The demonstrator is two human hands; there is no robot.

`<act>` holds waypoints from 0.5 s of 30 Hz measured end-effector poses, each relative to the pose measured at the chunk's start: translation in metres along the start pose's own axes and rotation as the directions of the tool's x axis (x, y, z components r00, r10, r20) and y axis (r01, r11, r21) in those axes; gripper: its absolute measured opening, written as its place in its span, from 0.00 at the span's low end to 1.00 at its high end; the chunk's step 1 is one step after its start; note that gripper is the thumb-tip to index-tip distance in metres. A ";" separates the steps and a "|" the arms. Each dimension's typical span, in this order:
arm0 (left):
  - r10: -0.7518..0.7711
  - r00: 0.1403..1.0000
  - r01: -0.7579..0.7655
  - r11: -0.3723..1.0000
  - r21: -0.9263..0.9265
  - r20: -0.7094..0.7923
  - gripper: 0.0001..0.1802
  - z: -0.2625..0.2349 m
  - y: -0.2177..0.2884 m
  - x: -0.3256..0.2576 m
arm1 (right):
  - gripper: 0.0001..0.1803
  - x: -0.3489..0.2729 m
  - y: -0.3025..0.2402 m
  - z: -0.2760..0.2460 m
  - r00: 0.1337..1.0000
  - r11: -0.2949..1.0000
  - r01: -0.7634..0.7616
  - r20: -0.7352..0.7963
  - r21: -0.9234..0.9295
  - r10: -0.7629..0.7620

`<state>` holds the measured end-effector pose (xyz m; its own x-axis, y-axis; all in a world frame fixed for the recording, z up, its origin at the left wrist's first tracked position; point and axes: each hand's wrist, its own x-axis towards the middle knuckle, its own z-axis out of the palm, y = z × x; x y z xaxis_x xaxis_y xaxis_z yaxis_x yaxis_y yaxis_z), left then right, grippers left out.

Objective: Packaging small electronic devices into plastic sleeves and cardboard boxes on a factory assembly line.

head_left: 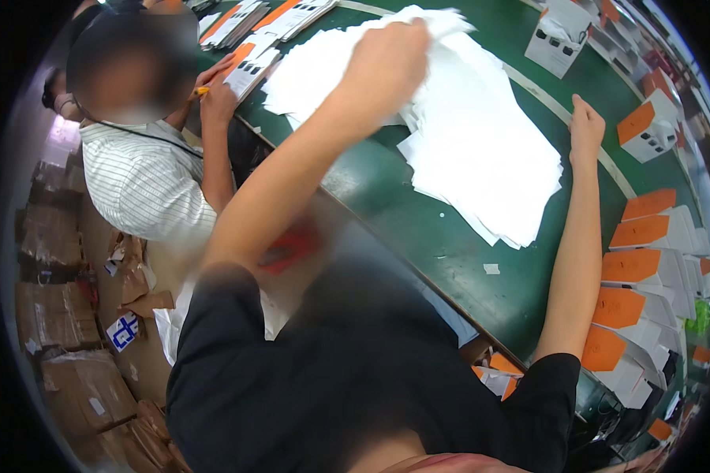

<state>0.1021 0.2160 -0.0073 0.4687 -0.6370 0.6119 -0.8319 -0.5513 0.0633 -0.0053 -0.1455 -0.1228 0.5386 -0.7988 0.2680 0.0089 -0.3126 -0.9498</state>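
Observation:
A wide, fanned heap of thin white sheets (489, 158) lies across the green table in front of me. My left hand (390, 67) reaches over its far part, fingers closed on a white sheet (440, 19) at the top of the heap. What lies under its palm is hidden. My right hand (587, 132) is closed in a fist, thumb side up, to the right of the heap and apart from it. Nothing shows in that fist.
At left, another person (146, 169) in a striped shirt holds an orange tool (202, 91) by orange-and-white boxes (248, 67). Open boxes (635, 268) line the right side; others (558, 35) stand farther back. Brown cartons (55, 315) fill the floor at left.

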 end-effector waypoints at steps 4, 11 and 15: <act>0.223 0.971 -0.214 0.972 -0.097 0.090 0.06 0.017 0.086 0.009 | 0.22 0.001 -0.002 -0.007 0.999 0.998 -0.023 0.024 -0.064 0.024; 0.229 0.776 -0.052 0.952 -0.302 0.588 0.21 0.037 0.156 0.000 | 0.21 -0.005 0.000 -0.002 0.999 0.997 0.038 0.010 0.062 -0.038; 0.004 0.903 0.222 0.852 -0.474 0.430 0.34 0.020 0.113 0.019 | 0.20 -0.005 -0.005 -0.008 0.998 0.997 0.026 0.057 0.070 -0.030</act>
<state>0.0233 0.1305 -0.0046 0.5480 -0.8087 0.2138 -0.7455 -0.3562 0.5633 -0.0147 -0.1441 -0.1184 0.5855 -0.7584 0.2864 0.0816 -0.2963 -0.9516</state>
